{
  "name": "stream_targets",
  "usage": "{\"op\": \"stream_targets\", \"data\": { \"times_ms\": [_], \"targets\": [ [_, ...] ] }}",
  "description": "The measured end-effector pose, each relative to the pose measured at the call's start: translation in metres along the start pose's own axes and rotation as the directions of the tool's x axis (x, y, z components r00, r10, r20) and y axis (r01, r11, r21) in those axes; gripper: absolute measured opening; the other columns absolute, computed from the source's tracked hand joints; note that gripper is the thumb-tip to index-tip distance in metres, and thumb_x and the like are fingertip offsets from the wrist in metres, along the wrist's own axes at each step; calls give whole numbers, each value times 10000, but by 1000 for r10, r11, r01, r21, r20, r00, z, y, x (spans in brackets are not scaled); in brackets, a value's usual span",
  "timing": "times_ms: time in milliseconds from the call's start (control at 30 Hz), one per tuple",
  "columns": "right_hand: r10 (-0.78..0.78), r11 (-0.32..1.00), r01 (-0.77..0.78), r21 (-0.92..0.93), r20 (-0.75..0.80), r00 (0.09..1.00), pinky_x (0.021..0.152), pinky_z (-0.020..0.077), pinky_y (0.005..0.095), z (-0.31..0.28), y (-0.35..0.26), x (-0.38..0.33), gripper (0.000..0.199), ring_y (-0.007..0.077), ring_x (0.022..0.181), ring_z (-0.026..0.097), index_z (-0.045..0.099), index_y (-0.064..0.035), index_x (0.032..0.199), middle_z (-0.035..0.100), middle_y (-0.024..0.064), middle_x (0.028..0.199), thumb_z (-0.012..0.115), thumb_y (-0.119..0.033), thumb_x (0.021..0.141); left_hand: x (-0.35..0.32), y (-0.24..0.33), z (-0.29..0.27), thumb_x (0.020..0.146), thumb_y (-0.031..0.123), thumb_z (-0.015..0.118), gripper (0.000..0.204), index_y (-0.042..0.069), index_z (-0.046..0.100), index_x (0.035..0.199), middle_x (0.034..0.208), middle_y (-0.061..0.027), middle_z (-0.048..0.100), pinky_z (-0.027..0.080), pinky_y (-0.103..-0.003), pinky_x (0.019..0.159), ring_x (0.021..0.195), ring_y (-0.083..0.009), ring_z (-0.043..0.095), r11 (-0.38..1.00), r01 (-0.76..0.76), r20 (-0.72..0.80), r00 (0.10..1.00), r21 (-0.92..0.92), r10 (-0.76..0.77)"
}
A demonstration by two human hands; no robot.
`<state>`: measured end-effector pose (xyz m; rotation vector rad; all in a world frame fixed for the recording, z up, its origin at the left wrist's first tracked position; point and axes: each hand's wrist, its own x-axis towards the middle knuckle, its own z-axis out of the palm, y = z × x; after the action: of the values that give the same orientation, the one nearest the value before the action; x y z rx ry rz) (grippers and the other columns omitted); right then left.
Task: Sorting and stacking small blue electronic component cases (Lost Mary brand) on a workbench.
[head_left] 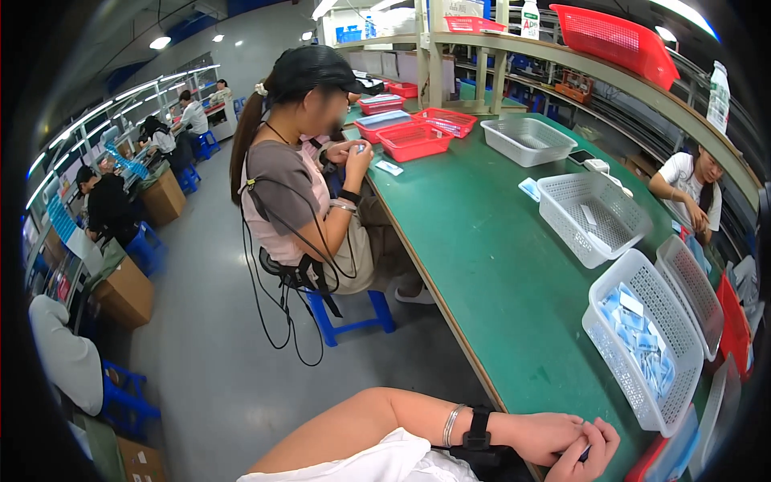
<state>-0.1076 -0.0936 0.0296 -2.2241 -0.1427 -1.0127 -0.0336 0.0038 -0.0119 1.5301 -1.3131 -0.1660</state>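
At the lower right, over the edge of the green table, my two hands meet. My left hand reaches in with a silver bracelet and a black wristband on its arm, its fingers curled in against the other hand. Bent fingers of my right hand close around a small dark item, mostly hidden between the hands, so its kind cannot be told. Just beyond them stands a white perforated basket holding many small blue-and-white packets.
Two more white baskets and several red baskets stand farther along the table. A co-worker sits at its left edge on a blue stool; another person is across. A shelf runs above.
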Motion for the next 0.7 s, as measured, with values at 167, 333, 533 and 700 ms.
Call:
{"op": "stream_targets", "data": {
  "times_ms": [167,333,533,700],
  "targets": [
    [-3,1000,2,-9,-7,1000,807,501,404,-2,-2,2,163,321,933,615,704,26,955,620,185,1044,570,-21,873,3,2,-14,776,142,663,173,33,597,893,810,-131,627,464,-398,730,795,-334,600,997,-32,1,999,72,32],
    [54,994,-56,98,24,998,820,508,385,-6,10,-3,123,297,969,610,703,31,933,602,165,1030,606,-19,877,11,20,-25,794,192,672,234,3,605,914,838,-198,621,471,-438,690,791,-378,587,997,68,114,991,47,-73],
    [47,985,-51,164,28,999,822,513,384,-1,11,-3,127,300,976,618,709,23,927,602,162,1023,598,-4,872,6,9,-24,791,194,690,252,0,594,919,817,-188,612,472,-420,689,767,-354,581,990,129,124,983,59,-135],
    [-91,981,90,170,-5,996,843,508,409,0,11,-1,134,315,991,615,711,12,919,599,163,1022,599,7,846,1,1,-20,775,187,716,281,3,587,944,813,-172,615,474,-404,676,757,-326,580,985,151,26,988,-89,-150]
  ]
}}
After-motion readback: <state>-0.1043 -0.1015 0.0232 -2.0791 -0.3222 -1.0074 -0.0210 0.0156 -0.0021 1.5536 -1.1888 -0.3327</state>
